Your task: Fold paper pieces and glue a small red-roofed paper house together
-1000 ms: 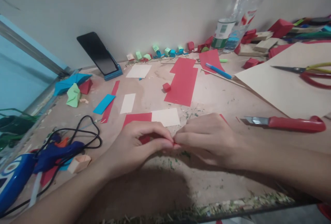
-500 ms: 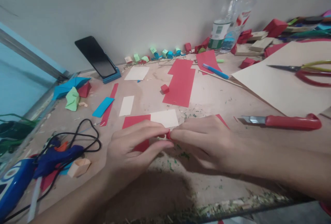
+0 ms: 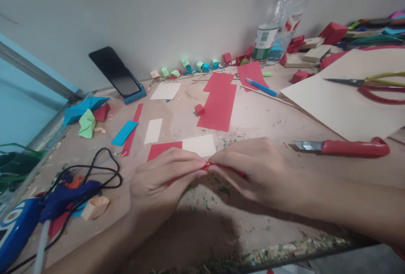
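Between the fingertips of both hands is a small piece of red paper (image 3: 206, 166), mostly covered by the fingers. My left hand (image 3: 163, 177) pinches its left end with thumb and forefinger. My right hand (image 3: 249, 166) grips the other side, and a sliver of red shows under its fingers. Just beyond the hands lie a flat red sheet (image 3: 164, 148) and a cream paper rectangle (image 3: 200, 145), both partly hidden. Farther off, a tiny red paper cube (image 3: 199, 109) rests beside a larger red sheet (image 3: 218, 107).
At right lie a red-handled utility knife (image 3: 351, 146) and scissors (image 3: 373, 84) on a cream sheet (image 3: 335, 101). A blue glue gun (image 3: 71, 198) with its cord lies at left. Behind are a phone on a stand (image 3: 115, 73), plastic bottles (image 3: 267, 33) and several small paper figures (image 3: 186, 66).
The fingertips have come closer together around the red paper piece, closing the gap that showed inside my left pinch. The whole view has shifted slightly.
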Demonstrator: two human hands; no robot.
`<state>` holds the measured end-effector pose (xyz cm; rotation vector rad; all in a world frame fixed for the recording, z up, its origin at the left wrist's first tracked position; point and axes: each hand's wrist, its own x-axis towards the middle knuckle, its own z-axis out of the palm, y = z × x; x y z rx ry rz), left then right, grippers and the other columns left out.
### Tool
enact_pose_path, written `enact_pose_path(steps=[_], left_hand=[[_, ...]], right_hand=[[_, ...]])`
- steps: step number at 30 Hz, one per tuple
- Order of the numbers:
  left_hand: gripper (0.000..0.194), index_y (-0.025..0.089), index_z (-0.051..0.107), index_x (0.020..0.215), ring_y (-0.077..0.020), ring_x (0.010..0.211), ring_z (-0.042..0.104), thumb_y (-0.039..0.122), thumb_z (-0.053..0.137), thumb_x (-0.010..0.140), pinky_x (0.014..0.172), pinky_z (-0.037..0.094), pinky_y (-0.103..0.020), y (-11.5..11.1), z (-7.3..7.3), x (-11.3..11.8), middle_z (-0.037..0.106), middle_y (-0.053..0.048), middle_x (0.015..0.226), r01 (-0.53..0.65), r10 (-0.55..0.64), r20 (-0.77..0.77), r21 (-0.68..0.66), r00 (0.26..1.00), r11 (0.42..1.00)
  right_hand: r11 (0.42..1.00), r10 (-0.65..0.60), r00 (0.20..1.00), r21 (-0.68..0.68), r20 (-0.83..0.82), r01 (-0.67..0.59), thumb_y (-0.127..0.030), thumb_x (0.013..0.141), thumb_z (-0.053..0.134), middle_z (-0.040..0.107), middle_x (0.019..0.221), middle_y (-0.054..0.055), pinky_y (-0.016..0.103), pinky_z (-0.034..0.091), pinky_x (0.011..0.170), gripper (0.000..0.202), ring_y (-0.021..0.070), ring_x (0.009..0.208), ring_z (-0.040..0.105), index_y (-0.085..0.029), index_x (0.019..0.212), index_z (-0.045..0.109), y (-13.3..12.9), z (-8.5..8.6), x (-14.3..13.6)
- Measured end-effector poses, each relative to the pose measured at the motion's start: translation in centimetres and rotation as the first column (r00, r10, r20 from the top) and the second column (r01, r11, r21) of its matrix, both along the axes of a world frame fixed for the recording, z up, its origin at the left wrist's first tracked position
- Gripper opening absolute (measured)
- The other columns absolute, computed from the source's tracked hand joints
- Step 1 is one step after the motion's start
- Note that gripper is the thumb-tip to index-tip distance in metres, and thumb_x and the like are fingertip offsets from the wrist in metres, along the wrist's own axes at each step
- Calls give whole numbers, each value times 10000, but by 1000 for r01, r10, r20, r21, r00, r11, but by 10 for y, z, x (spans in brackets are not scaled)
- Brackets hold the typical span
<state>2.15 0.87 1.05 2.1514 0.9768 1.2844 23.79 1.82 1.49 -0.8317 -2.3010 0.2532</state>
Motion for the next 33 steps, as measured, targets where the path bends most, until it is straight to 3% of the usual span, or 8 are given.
enact_pose_path(steps=[8, 15, 20, 26, 30, 33], left_hand=[[181, 254, 786, 886, -149, 782, 758, 99, 702, 930, 743, 630, -264, -1, 4, -1, 812, 14, 855, 9, -10, -28, -36, 1000, 999], [212, 237, 752, 851, -132, 743, 743, 62, 662, 931, 712, 621, -228, -7, 7, 1, 797, 23, 810, -59, 59, -66, 3, 996, 998], [187, 217, 776, 911, -134, 757, 738, 41, 731, 871, 729, 614, -221, -3, 8, -2, 801, 1, 843, 48, -49, -18, -40, 999, 998], [229, 225, 810, 908, -168, 817, 762, 42, 676, 876, 759, 634, -256, 10, 7, -9, 820, -30, 881, 165, -141, 100, -304, 985, 938], [177, 229, 823, 860, -183, 785, 754, 77, 734, 844, 721, 631, -284, 16, 6, -9, 816, -42, 848, 250, -180, 199, -426, 963, 869], [68, 218, 826, 812, -192, 751, 750, 170, 789, 844, 684, 627, -298, 17, 5, -8, 813, -57, 813, 244, -158, 214, -474, 964, 846]], right_hand=[[997, 71, 997, 17, -16, -71, -187, 1047, 498, 673, 679, 25, 255, 384, 553, 280, 131, 585, 535, -141, 871, 711, 2, -3, -1], [985, 172, 985, -3, -17, -172, -148, 1035, 490, 693, 715, 66, 271, 409, 549, 280, 147, 610, 575, -54, 994, 751, 1, 5, 0], [988, 151, 985, -24, -82, -154, -116, 1005, 543, 721, 750, 86, 266, 440, 584, 222, 151, 642, 618, -53, 962, 751, 3, 2, 1], [998, 61, 996, -19, -60, -62, -164, 1011, 583, 704, 687, 38, 252, 422, 574, 213, 130, 600, 585, -117, 864, 728, 5, 2, 1], [990, 132, 991, -38, -24, -132, -150, 1009, 559, 729, 748, 59, 262, 451, 600, 183, 145, 640, 625, -117, 943, 726, 6, 6, 3], [983, 180, 984, -47, 1, -180, -119, 988, 528, 724, 758, 70, 278, 462, 604, 188, 158, 648, 629, -113, 981, 716, 6, 10, 4]])
